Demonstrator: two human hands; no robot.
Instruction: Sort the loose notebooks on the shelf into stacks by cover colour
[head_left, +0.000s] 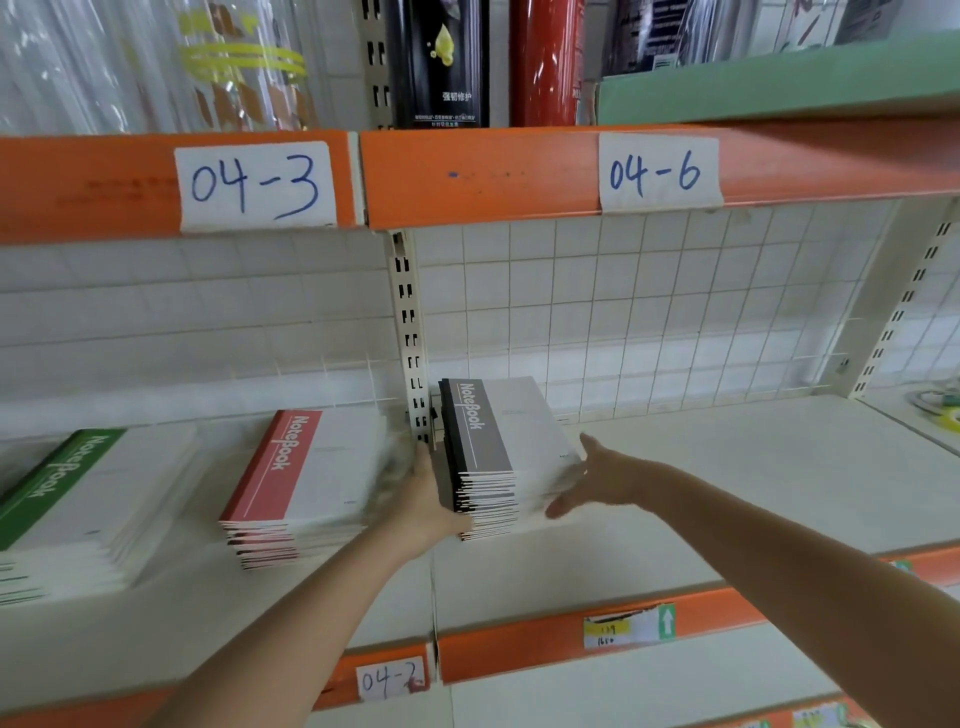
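Both of my hands bracket the grey-banded notebook stack (496, 457) on the shelf (727, 467), right of the upright post (413, 343): left hand (434, 501) pressed to its left side, right hand (592, 480) with fingers spread against its right. Red stack (306, 478) and green stack (78, 499) lie further left.

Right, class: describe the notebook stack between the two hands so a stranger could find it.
Find the label 04-6. On the shelf below, by the upright post, sits the grey-banded stack; its neighbours are red and green.
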